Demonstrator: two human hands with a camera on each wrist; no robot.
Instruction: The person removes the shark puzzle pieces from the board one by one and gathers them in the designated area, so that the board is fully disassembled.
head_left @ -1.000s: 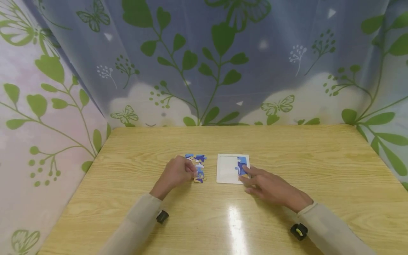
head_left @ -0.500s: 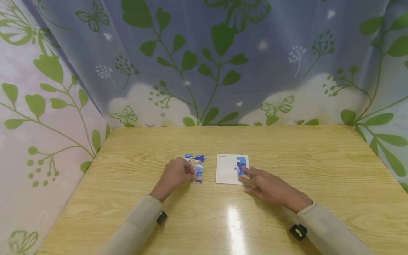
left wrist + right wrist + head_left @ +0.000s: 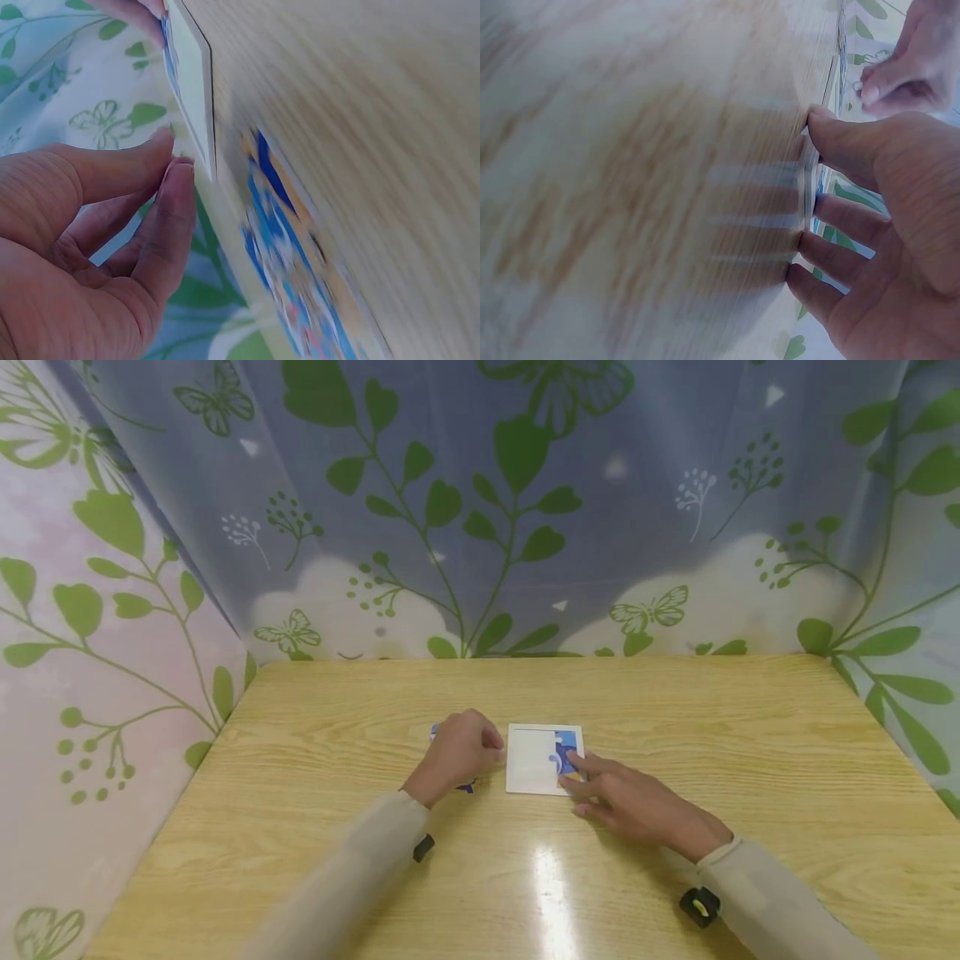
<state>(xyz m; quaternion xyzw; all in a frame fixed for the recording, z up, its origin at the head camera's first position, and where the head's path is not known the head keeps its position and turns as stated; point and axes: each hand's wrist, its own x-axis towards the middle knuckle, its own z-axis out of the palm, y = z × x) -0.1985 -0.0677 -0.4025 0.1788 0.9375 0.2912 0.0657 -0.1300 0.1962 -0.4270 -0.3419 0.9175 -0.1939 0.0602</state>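
Note:
My left hand (image 3: 461, 752) is over the table just left of the white puzzle tray (image 3: 530, 760). Its thumb and forefinger tips meet in the left wrist view, pinching a puzzle piece that is almost wholly hidden; only a thin pale edge shows. Loose puzzle pieces (image 3: 289, 255) lie below this hand, mostly covered by it in the head view. Along the tray's right side sits a column of fitted blue pieces (image 3: 564, 742). My right hand (image 3: 626, 797) rests its fairly straight fingertips on that side and edge of the tray, as the right wrist view also shows.
The wood-grain table (image 3: 675, 718) stretches around the tray on every side. Behind it hangs a curtain (image 3: 480, 527) printed with leaves and butterflies. Each sleeve carries a small black wrist device (image 3: 700, 906).
My left hand has moved right from the loose pieces toward the tray, now covering most of them in the head view. My right hand stays in place on the tray.

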